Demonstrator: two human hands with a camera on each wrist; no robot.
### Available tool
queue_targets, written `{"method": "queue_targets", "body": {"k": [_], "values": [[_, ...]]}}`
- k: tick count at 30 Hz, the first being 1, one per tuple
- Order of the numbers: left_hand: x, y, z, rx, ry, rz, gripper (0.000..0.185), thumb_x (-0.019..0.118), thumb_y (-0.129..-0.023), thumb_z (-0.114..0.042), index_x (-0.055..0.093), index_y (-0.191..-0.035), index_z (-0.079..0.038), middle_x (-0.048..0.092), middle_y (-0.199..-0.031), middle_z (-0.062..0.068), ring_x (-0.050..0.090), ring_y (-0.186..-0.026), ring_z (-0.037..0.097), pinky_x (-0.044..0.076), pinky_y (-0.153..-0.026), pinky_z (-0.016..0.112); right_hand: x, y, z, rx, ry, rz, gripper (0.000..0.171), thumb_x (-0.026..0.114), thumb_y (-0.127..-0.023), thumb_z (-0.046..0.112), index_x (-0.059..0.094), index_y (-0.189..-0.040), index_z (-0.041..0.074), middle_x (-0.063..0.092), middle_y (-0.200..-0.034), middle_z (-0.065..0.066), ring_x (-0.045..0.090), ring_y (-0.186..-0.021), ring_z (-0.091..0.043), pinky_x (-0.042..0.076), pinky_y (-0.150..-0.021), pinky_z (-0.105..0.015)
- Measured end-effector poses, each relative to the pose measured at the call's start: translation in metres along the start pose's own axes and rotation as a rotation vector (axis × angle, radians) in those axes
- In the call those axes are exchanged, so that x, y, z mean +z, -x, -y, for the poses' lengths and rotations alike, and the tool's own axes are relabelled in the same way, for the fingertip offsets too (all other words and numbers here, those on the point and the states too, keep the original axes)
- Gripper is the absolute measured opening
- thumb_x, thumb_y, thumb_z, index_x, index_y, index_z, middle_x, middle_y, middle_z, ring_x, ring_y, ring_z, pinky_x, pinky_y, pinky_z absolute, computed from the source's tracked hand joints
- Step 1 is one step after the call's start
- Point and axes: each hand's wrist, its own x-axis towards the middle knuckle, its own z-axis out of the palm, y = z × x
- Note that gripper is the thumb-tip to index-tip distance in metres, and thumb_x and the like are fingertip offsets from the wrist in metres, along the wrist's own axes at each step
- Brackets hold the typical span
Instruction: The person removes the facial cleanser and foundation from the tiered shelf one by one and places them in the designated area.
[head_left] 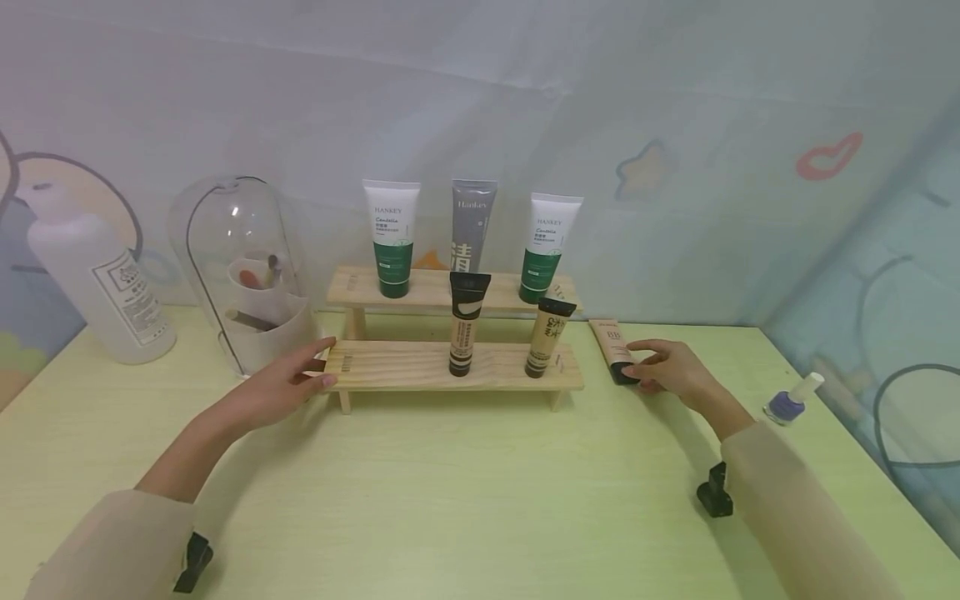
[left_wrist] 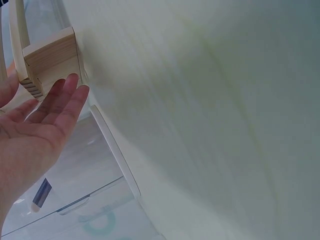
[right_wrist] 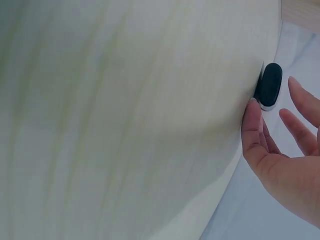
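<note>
Right hand (head_left: 675,371), fingers apart, touches the beige tube's black cap (head_left: 623,374); left hand (head_left: 281,385), fingers straight together, rests at the pine rack's (head_left: 405,367) left end

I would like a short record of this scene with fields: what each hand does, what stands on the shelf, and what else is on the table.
left hand: open, fingertips at the left end of the wooden shelf
right hand: fingers at the black cap of the beige tube lying on the table; not clearly gripping it
upper step: two white and green tubes, one grey tube between them
lower step: two tan tubes standing on their caps
left of shelf: clear dome, white bottle
far right: nail polish bottle
</note>
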Motion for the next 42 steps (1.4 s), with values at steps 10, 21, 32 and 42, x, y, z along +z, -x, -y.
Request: {"method": "queue_targets", "body": {"k": [10,21,32,42], "values": [[-0.001,0.001,0.002,-0.004,0.010,0.004,0.060,0.046,-0.097,-0.017,0.015,-0.142,0.007,0.032,-0.134,0.033,0.036,-0.120,0.046,0.039,-0.090,0.052,-0.011,0.010,0.001,-0.067,0.065,0.009,0.064,0.065,-0.086,0.021,0.035,-0.137,-0.004,0.053,-0.111,-0.025,0.057,-0.077,-0.024,0.051,-0.074,-0.034],[-0.001,0.001,0.000,-0.015,0.015,0.003,0.060,0.045,-0.097,-0.017,0.013,-0.143,0.005,0.032,-0.134,0.035,0.036,-0.120,0.047,0.039,-0.090,0.053,-0.002,0.031,0.018,-0.192,0.114,0.061,0.062,0.068,-0.083,0.027,0.043,-0.133,0.000,0.058,-0.103,-0.018,0.060,-0.077,-0.031,0.051,-0.070,-0.037],[-0.001,0.001,-0.001,-0.022,0.022,0.010,0.060,0.045,-0.097,-0.019,0.014,-0.143,0.004,0.030,-0.135,0.034,0.035,-0.121,0.046,0.039,-0.090,0.052,0.025,0.052,0.043,-0.376,0.134,0.199,0.038,0.065,-0.085,0.011,0.054,-0.117,-0.008,0.063,-0.091,-0.009,0.060,-0.080,-0.029,0.051,-0.068,-0.030],[-0.001,0.002,-0.001,-0.023,0.022,0.010,0.060,0.045,-0.097,-0.019,0.015,-0.143,0.004,0.031,-0.135,0.034,0.036,-0.121,0.045,0.040,-0.090,0.051,0.054,0.060,0.075,-0.553,0.176,0.225,0.032,0.064,-0.084,0.004,0.058,-0.115,-0.003,0.064,-0.094,-0.007,0.060,-0.086,-0.018,0.050,-0.071,-0.028]]}}
